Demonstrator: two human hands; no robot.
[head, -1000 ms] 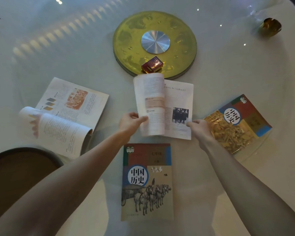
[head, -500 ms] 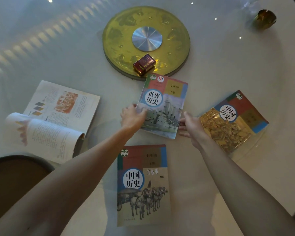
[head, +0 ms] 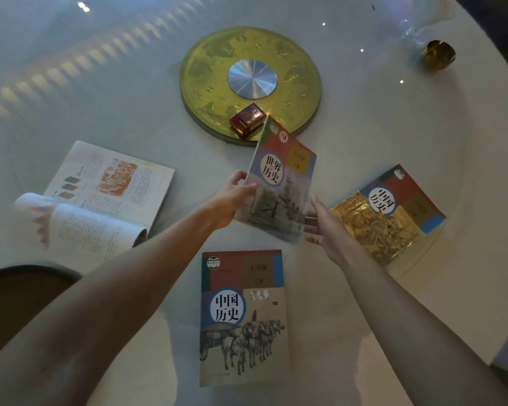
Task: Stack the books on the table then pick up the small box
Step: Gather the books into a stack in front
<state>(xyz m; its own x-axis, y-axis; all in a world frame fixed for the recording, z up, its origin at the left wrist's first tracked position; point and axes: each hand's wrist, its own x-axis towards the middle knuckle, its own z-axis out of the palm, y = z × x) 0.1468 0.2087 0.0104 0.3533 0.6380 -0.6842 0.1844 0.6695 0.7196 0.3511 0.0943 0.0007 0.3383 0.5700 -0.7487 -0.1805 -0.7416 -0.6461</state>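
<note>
Gripping tilted closed book (head: 279,183) with blue-ringed title circle: left hand (head: 229,200); right hand (head: 324,227) open alongside.

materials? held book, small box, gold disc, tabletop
Held book: paper with a glossy printed cover; it flexes in the left hand.
Small box: likely printed cardboard, dark red, slight sheen.
Gold disc: looks like patterned glass or metal, with a brushed-metal hub.
Tabletop: pale, smooth and glossy; it mirrors ceiling lights.

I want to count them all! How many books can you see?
4. An open book on the left, a horse-cover book nearest, a yellow-cover book on the right, and a lifted book in the left hand.
</note>
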